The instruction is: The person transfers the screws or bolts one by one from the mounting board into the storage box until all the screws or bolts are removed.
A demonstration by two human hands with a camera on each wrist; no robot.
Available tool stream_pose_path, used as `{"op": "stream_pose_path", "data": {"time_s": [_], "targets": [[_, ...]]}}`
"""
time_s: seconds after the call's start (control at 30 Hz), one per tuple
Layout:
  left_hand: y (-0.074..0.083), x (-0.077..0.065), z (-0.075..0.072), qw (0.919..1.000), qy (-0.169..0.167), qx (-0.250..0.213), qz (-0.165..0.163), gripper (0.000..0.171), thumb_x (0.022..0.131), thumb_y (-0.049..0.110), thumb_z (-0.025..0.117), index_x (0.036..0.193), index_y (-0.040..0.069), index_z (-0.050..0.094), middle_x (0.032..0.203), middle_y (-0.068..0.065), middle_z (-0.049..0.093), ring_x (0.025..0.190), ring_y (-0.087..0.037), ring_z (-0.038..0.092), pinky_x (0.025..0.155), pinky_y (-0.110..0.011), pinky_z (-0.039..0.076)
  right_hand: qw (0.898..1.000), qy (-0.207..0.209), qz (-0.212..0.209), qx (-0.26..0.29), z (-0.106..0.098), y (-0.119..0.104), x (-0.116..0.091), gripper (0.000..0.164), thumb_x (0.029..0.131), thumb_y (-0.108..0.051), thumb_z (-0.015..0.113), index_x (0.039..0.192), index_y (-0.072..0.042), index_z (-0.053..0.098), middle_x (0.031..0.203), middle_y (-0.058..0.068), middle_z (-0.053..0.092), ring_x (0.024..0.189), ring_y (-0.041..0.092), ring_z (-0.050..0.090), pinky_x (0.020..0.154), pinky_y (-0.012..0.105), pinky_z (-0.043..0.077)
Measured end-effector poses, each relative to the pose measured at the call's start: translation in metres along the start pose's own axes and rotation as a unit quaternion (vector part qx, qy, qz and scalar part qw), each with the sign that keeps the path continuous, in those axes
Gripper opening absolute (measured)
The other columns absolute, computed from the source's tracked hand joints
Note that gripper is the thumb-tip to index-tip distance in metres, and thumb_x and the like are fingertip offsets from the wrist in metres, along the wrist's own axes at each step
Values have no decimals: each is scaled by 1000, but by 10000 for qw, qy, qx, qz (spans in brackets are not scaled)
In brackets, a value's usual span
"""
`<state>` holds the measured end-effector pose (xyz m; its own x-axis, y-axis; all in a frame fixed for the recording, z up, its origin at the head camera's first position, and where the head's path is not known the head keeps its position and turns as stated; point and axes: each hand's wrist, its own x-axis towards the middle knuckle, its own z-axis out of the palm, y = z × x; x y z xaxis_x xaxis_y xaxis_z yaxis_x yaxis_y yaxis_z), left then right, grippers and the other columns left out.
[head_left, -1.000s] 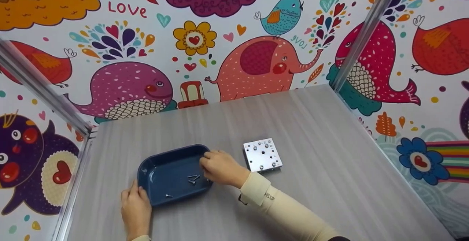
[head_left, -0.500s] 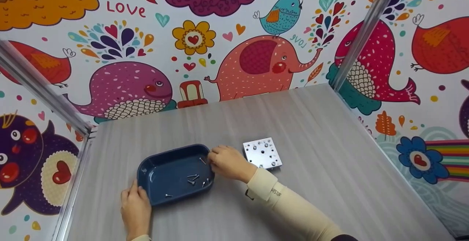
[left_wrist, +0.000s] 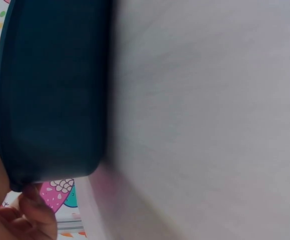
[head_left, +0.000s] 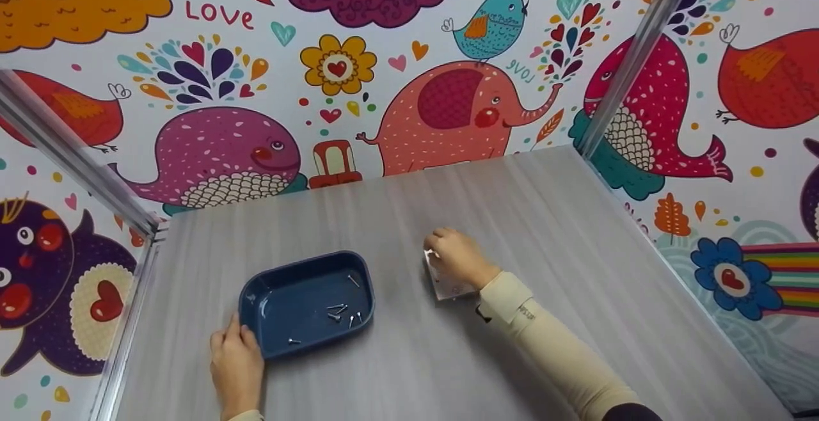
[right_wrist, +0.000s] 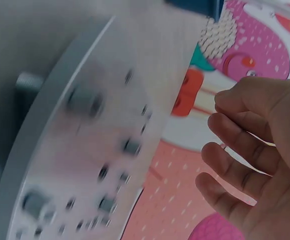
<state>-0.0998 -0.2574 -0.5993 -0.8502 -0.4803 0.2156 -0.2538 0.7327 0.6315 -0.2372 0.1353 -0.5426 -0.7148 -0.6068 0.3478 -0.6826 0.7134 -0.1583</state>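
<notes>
A dark blue tray (head_left: 301, 280) with several small screws (head_left: 336, 312) stands on the table at left of centre. My left hand (head_left: 238, 363) grips its near left corner; in the left wrist view the thumb and fingers (left_wrist: 37, 210) lie on either side of the rim. My right hand (head_left: 461, 258) is over the silvery square metal plate (head_left: 451, 288), covering much of it. In the right wrist view the right hand's fingers are loosely bent and apart above the plate, with nothing seen held. Bolt heads (right_wrist: 84, 102) and holes dot the plate's top.
The grey wood-grain table (head_left: 397, 370) reaches back to walls printed with cartoon animals. Metal frame posts (head_left: 617, 88) stand at the corners. The plate lies to the right of the tray with bare tabletop between them.
My right hand has left the tray's right end and moved right, over the metal plate. Screws at that end are now uncovered. The left hand and tray have stayed put.
</notes>
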Motion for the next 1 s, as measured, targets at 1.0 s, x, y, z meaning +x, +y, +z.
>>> {"op": "stream_pose_path", "data": {"time_s": [1.0], "targets": [[-1,0,-2,9998,-163,-10,-116,40,104,7,46,140,-11,50,114,-35,50,99,-52,55,83,-64,44,9964,-196,747,-336,21,41,-17,2,84,2,71,85,0,70,80,14,63,73,32,63,64,43,55]]}}
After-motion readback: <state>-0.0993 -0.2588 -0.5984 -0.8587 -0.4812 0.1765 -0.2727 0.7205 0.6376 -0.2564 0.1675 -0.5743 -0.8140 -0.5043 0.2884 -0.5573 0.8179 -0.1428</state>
